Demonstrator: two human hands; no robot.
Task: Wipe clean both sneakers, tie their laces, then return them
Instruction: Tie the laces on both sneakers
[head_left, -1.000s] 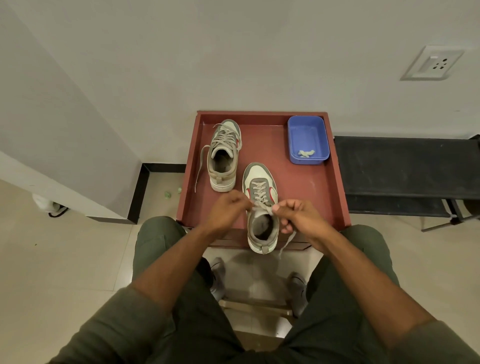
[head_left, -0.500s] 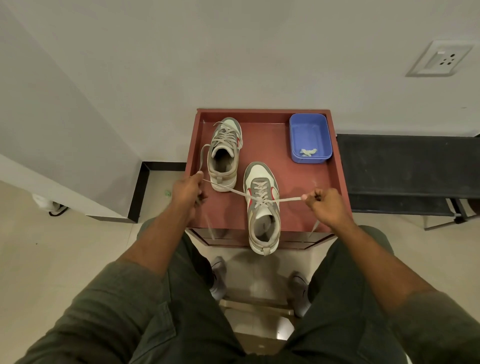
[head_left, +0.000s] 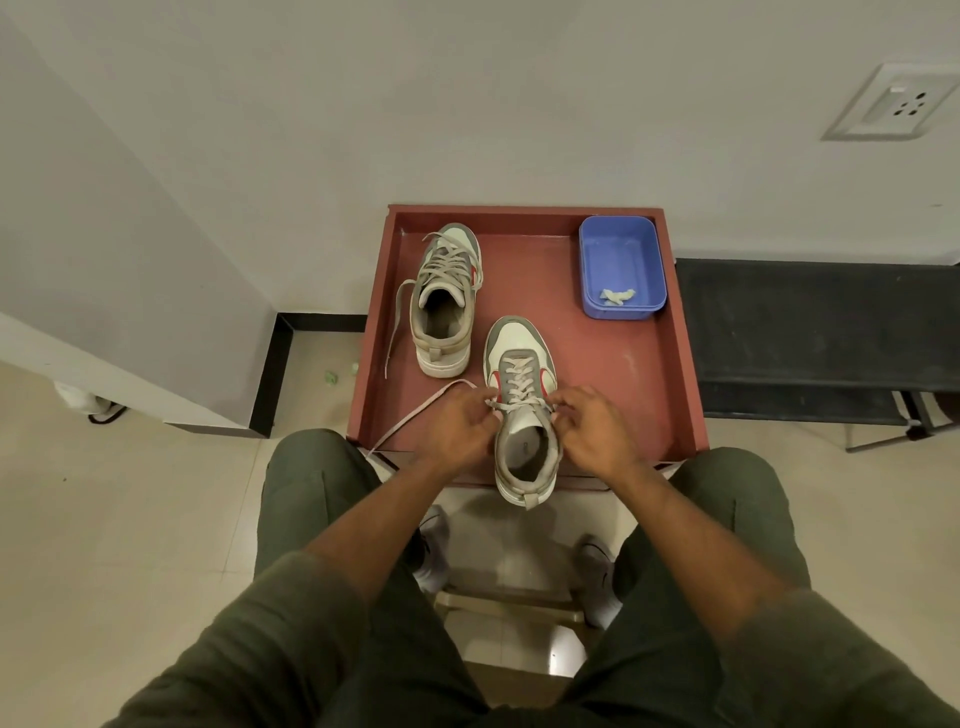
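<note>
Two grey-and-white sneakers with red accents stand on a red tray-topped table (head_left: 644, 374). The near sneaker (head_left: 522, 364) has its heel hanging over the table's front edge. My left hand (head_left: 460, 423) pinches its lace beside the tongue, and the loose lace end (head_left: 415, 410) loops out to the left over the table edge. On the other side of the tongue my right hand (head_left: 592, 426) grips the second lace end. The far sneaker (head_left: 445, 301) sits further back on the left, its laces untied and one trailing down.
A blue plastic tub (head_left: 621, 267) with a crumpled wipe (head_left: 617, 295) inside stands at the table's back right. A black bench (head_left: 821, 332) adjoins the table on the right. My knees frame the table's front; the wall is right behind it.
Half a second ago my hands were spread wide, pulling the lace ends taut. Both have come back together at the near sneaker's tongue, and the left lace now hangs slack.
</note>
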